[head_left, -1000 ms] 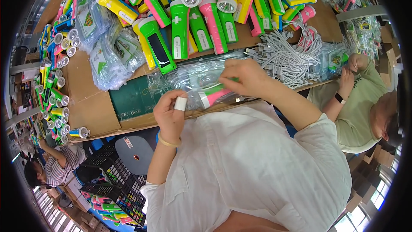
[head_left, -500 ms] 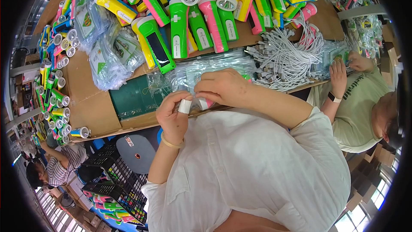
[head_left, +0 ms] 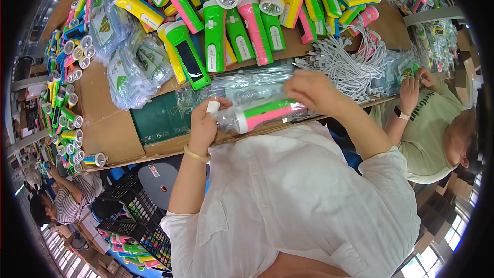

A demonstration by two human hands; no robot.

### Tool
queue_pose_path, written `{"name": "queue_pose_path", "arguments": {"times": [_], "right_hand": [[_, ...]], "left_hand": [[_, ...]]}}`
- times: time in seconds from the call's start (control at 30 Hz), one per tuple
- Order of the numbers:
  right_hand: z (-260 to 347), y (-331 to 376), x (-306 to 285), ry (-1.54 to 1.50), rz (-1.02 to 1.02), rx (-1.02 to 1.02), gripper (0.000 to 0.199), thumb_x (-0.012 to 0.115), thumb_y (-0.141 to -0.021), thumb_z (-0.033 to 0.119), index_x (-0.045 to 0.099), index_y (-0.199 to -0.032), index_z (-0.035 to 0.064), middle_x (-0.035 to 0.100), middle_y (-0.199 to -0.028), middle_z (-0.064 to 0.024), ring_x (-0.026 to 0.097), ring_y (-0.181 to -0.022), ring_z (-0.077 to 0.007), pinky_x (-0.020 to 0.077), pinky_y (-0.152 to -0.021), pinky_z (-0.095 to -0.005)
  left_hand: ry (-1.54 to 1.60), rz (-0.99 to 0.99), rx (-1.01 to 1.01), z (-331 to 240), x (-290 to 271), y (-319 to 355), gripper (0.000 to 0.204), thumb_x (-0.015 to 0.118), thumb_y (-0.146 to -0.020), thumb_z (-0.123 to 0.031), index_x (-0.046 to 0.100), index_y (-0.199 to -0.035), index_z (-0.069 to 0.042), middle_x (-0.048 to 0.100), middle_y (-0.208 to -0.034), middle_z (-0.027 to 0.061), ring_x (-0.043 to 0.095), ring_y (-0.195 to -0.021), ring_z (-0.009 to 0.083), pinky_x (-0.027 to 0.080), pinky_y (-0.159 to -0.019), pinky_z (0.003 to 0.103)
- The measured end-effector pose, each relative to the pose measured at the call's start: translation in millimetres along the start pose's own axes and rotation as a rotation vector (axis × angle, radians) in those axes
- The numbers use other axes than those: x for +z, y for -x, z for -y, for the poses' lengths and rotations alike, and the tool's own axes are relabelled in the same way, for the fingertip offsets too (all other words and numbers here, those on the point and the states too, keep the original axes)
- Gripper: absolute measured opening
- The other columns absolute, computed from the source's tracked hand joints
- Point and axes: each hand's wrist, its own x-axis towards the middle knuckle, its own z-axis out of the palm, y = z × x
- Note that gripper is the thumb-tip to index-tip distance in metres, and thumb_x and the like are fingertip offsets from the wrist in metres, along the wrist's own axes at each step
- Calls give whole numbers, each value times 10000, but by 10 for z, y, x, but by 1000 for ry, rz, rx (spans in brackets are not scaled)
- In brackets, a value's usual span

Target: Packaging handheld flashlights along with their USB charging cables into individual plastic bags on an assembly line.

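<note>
Between my hands lies a pink and green flashlight [head_left: 272, 115] in a clear plastic bag, held nearly level at the table's near edge. My left hand [head_left: 205, 123], with white tape round one finger, is closed on the bag's loose end beside the flashlight's white head. My right hand [head_left: 316, 91] grips the other end, its fingertips partly hidden. A small white USB plug [head_left: 286, 120] shows just under that end. Behind the flashlight, flat clear bags [head_left: 247, 85] lie in a layer on the table.
A pile of coloured flashlights [head_left: 216, 36] covers the far side. White USB cables [head_left: 350, 67] lie to the right, packed bags [head_left: 136, 72] to the left. A co-worker [head_left: 437, 128] handles bags at the right. A black crate [head_left: 136, 216] stands below the table's left part.
The bagged flashlight has come up into view between my hands. My right hand has moved right to its far end; my left hand has shifted slightly left and up.
</note>
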Motion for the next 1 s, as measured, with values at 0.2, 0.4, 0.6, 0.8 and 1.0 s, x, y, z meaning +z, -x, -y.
{"name": "queue_pose_path", "arguments": {"times": [0.2, 0.4, 0.6, 0.8, 1.0], "right_hand": [[-833, -253, -1518, -225, -342, 454, 207, 556, -1063, 221, 627, -1168, 57, 591, -974, 61, 534, -912, -60, 434, -815, -217], [-1281, 10, -3453, 487, -1007, 566, 386, 609, -1007, 360, 643, -1184, 19, 667, -1020, -108, 607, -956, -220, 487, -797, -407], [-619, -378, -2011, -272, -742, 392, 320, 605, -1033, 215, 633, -1295, 32, 683, -1187, 0, 608, -1104, -98, 468, -966, -260], [-90, -392, 121, -6, -53, 39, 322, 800, -801, 154, 705, -1093, 58, 690, -961, -107, 657, -968, -286, 533, -855, -418], [-173, -368, 548, 107, -21, -62, 101, 759, -801, 179, 719, -852, 102, 670, -841, -57, 640, -887, -273, 508, -805, -420]], "left_hand": [[-929, -78, 706, -44, 441, -261, 269, 708, -872, -84, 710, -1133, -18, 649, -989, 147, 632, -898, 345, 535, -808, 414], [-1217, -29, 865, -5, 678, -490, 270, 747, -796, -105, 728, -1061, -61, 644, -1059, 114, 587, -1021, 322, 477, -854, 450], [-1144, -91, 877, 73, 700, -494, 193, 749, -749, -67, 693, -932, -55, 662, -977, 95, 579, -995, 321, 430, -863, 448], [-1047, -39, 785, 42, 610, -436, 193, 694, -745, 11, 685, -925, -58, 668, -954, 99, 593, -959, 334, 434, -843, 437], [-910, -13, 742, -102, 400, -203, 126, 739, -786, -36, 679, -896, -38, 673, -903, 119, 624, -890, 335, 458, -811, 418]]}}
